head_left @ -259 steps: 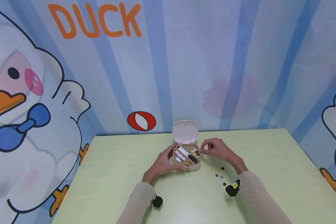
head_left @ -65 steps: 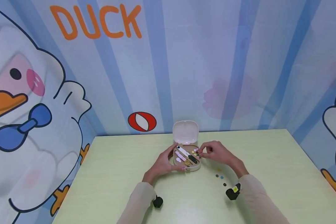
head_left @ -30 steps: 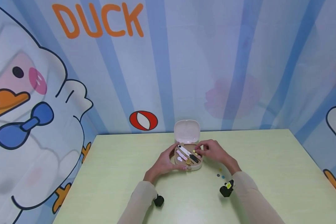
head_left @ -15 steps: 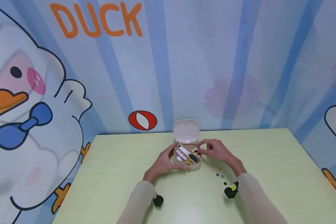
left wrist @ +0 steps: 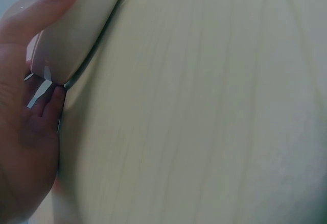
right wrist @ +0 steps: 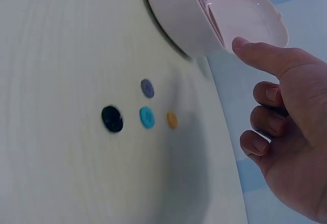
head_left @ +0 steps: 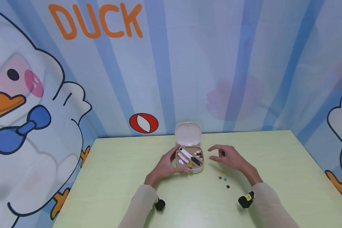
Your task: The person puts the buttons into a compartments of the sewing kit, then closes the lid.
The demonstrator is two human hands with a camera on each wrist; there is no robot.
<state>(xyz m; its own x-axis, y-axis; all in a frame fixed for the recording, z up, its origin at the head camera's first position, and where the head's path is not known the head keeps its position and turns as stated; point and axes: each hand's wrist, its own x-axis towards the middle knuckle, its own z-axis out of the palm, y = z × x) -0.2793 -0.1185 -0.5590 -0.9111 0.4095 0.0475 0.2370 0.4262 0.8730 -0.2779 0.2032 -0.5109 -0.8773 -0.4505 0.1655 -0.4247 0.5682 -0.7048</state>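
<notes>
Left hand: grips the left side of the case, thumb along its front
Right hand: just right of the case, thumb and index finger wide apart, empty
Case: on the desk, lid raised, coloured buttons inside
Loose buttons: grey, blue, yellow and black, on the desk near the right hand

The tabletop is pale yellow-green with faint wood-grain streaks. Near its back edge, the case is off-white with a pinkish lid and tan tray, holding a black-and-white tool, a gold disc and yellow, pink, dark red and black buttons. Loose buttons are black, slate grey, turquoise and yellow-orange. Behind, the backdrop shows blue stripes, orange letters and a red-and-white oval. The sleeves are beige.
</notes>
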